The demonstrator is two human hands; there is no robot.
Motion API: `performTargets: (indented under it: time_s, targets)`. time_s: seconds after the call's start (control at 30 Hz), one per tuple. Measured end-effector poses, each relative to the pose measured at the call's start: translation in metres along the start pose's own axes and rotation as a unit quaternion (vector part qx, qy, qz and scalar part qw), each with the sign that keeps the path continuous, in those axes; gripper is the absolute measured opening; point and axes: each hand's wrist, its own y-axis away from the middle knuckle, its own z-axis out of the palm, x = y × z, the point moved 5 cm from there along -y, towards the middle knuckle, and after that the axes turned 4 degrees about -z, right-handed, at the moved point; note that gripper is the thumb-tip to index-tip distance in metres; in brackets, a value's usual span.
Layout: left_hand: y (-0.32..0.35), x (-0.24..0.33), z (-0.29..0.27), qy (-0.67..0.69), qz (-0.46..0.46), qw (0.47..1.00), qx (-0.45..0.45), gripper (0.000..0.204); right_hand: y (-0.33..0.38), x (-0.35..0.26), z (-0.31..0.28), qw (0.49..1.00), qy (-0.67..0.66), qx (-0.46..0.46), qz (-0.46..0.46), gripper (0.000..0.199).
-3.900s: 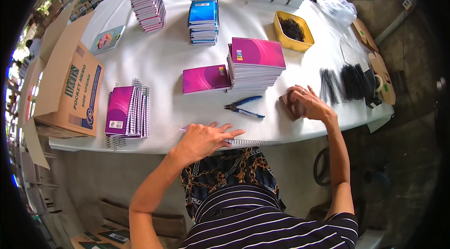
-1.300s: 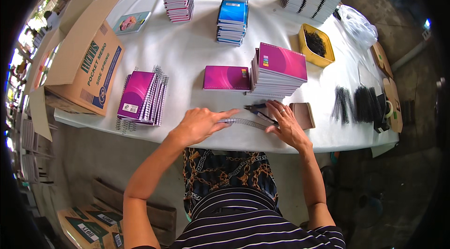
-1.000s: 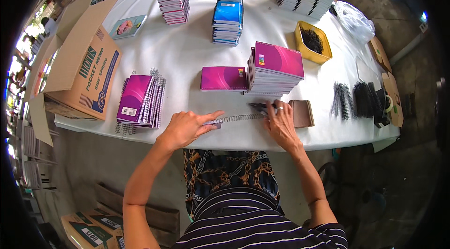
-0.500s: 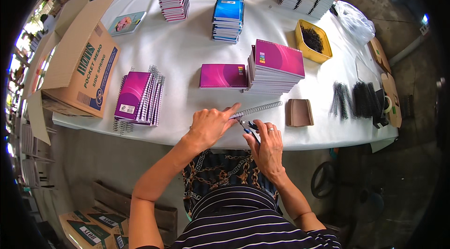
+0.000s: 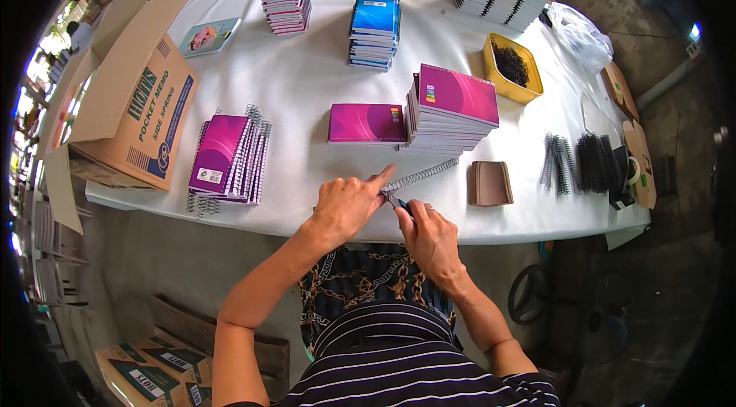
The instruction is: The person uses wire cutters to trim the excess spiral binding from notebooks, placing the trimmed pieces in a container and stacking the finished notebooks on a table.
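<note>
Wire coil (image 5: 423,175) beside left fingers (image 5: 380,176)

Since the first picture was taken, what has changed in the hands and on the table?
The right hand let go of the brown holder and took the pliers from the table, bringing them to the coil beside the left hand. The coil's free end swung toward the tall purple stack. The left hand still holds the coil. The box, blue stack and yellow tub stayed in place.
</note>
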Motion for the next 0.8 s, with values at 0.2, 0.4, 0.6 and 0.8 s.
performTargets:
  time_s: [0.2,0.4,0.6,0.8]
  targets:
    - [0.005,-0.001,0.004,-0.022,0.051,0.998,-0.018,0.056,-0.012,0.019,-0.039,0.990,-0.118,0.056,0.058,0.024]
    - [0.009,-0.003,-0.002,-0.037,0.168,0.977,-0.127,0.045,-0.037,0.090,-0.027,0.995,0.096,-0.006,0.001,0.033]
    - [0.015,-0.018,0.003,-0.044,0.206,0.969,-0.131,0.046,-0.031,0.144,-0.076,0.968,0.083,-0.234,-0.044,0.060]
    - [0.011,-0.016,-0.002,-0.021,0.177,0.982,-0.061,0.061,-0.034,0.189,-0.101,0.951,0.056,-0.302,0.036,0.058]
